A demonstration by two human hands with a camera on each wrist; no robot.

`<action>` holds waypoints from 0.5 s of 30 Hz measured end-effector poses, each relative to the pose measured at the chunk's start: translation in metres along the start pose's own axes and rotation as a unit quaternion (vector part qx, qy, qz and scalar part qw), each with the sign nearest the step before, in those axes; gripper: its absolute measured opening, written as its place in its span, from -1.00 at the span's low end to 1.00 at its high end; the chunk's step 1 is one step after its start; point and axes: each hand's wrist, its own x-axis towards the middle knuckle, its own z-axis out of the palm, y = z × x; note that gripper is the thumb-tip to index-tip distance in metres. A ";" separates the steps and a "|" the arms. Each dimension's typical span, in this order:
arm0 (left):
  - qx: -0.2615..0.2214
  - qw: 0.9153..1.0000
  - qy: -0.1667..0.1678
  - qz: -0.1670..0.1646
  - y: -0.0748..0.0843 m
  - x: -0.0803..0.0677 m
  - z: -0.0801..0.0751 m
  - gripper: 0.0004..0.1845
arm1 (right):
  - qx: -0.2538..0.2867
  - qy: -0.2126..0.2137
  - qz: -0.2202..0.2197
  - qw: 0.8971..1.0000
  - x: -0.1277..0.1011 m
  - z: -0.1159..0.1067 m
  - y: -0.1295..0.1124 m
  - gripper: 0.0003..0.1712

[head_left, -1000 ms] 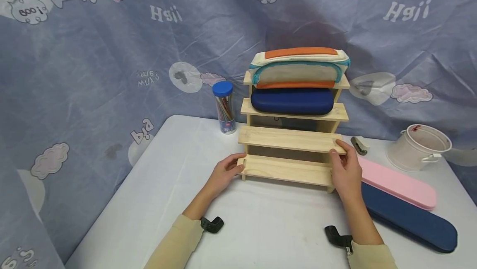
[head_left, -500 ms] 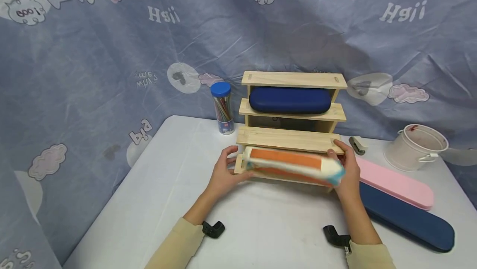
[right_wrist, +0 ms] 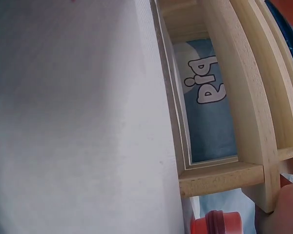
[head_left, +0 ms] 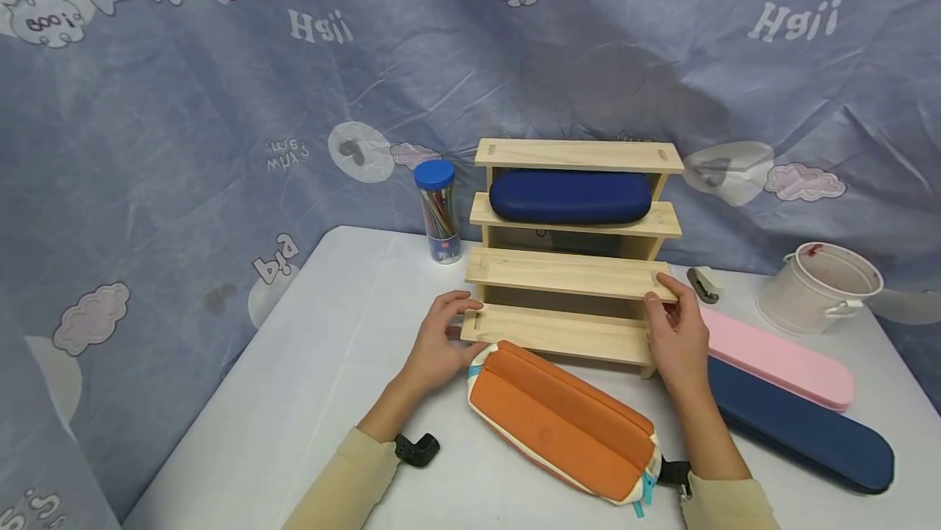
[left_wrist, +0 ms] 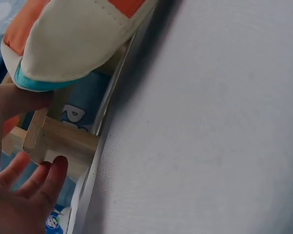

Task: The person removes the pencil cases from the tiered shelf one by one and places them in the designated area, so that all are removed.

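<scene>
A four-step wooden shelf [head_left: 566,273] stands on the white table [head_left: 323,383]. My left hand [head_left: 459,326] grips the left end of its lowest board; in the left wrist view the left hand [left_wrist: 34,161] has thumb and fingers curled round that wooden end [left_wrist: 61,141]. My right hand [head_left: 662,301] pinches the right end of the step above; only a bit of the right hand [right_wrist: 285,212] shows beside the shelf frame [right_wrist: 244,122]. An orange and white pouch [head_left: 562,424] lies slanted on the table between my forearms, and the pouch [left_wrist: 73,44] nearly touches my left fingers. A dark blue case [head_left: 569,197] rests on the second step from the top.
A blue-capped tube of coloured pencils [head_left: 439,211] stands left of the shelf. To the right are a stapler [head_left: 704,283], a white bucket [head_left: 819,289], a pink case [head_left: 775,357] and a long dark blue case [head_left: 801,424]. A printed cloth hangs behind.
The orange and white pouch has dropped from the top step, past the lower steps, onto the table in front of the shelf. Both hands have stayed on the shelf ends.
</scene>
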 end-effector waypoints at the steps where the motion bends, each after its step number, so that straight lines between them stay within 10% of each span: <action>1: -0.002 1.000 0.002 0.002 0.006 0.000 -0.002 -0.41 | 0.000 -0.002 0.000 1.000 0.000 0.000 0.000 -0.51; 15: -0.015 1.000 -0.011 0.002 0.022 -0.002 -0.014 -0.58 | 0.000 -0.016 0.009 1.000 -0.001 -0.002 -0.003 -0.50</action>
